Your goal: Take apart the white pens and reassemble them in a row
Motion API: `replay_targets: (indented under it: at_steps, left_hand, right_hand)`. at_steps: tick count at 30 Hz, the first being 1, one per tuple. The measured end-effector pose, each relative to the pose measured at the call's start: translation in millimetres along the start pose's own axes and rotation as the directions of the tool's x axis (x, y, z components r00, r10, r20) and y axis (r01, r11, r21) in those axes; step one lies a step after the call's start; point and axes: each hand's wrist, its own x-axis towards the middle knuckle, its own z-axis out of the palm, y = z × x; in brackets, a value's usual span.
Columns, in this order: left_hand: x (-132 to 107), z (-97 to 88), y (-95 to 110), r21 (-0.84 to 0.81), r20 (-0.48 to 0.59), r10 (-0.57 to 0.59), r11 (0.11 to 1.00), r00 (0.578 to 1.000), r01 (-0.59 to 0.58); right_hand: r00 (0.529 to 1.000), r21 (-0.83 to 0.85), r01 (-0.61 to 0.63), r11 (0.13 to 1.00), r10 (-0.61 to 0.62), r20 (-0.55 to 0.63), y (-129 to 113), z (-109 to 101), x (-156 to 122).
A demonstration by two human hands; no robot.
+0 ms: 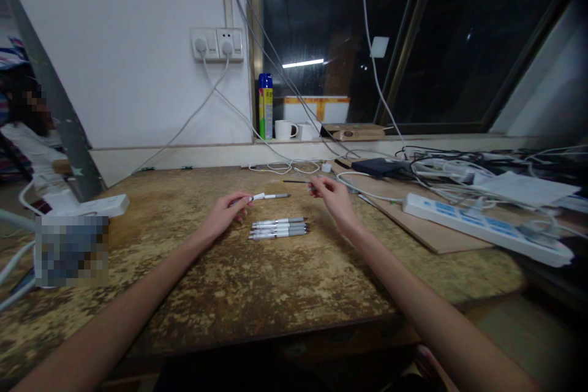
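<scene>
My left hand point(227, 211) is closed round a white and grey pen point(269, 196), whose tip points right above the worn wooden table point(257, 282). My right hand point(333, 195) pinches the end of a thin dark refill point(296, 182) that sticks out to the left. Between and just below the hands, several grey and white pens point(278, 228) lie side by side in a neat row on the table.
A white power strip point(482, 228) lies on a wooden board at the right among tangled cables. Another white strip point(98, 205) sits at the left. A spray can point(265, 105) and white mug point(285, 129) stand on the window sill. A person sits far left.
</scene>
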Motion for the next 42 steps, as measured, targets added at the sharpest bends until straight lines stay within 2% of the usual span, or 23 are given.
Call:
replay_targets:
  at_steps: [13, 18, 24, 31, 42]
  left_hand:
    - [-2.5, 0.9, 4.0, 0.051, 0.011, 0.008, 0.999, 1.0, -0.009]
    - [-7.8, 7.5, 12.1, 0.09, 0.103, 0.063, 0.993, 0.993, -0.073]
    - [-15.2, 13.7, 25.7, 0.025, 0.19, 0.035, 0.999, 0.981, -0.041]
    - [-11.0, 11.4, 22.3, 0.005, 0.183, 0.061, 0.998, 0.981, -0.063]
    - [-9.4, 10.0, 19.2, -0.022, 0.119, 0.056, 0.998, 0.991, -0.054]
  right_hand:
    - [0.999, -0.021, 0.038, 0.999, -0.037, 0.033, 0.6, 0.3, -1.4]
    - [0.997, -0.031, 0.038, 0.999, -0.036, 0.064, -2.8, 3.0, -4.8]
    - [0.991, -0.039, 0.061, 0.997, -0.056, 0.118, -6.0, 7.0, -8.2]
    - [0.978, -0.001, 0.061, 0.998, -0.059, 0.198, -5.8, 13.4, -11.5]
    - [0.976, -0.008, 0.054, 0.998, -0.051, 0.214, -10.5, 16.6, -14.6]
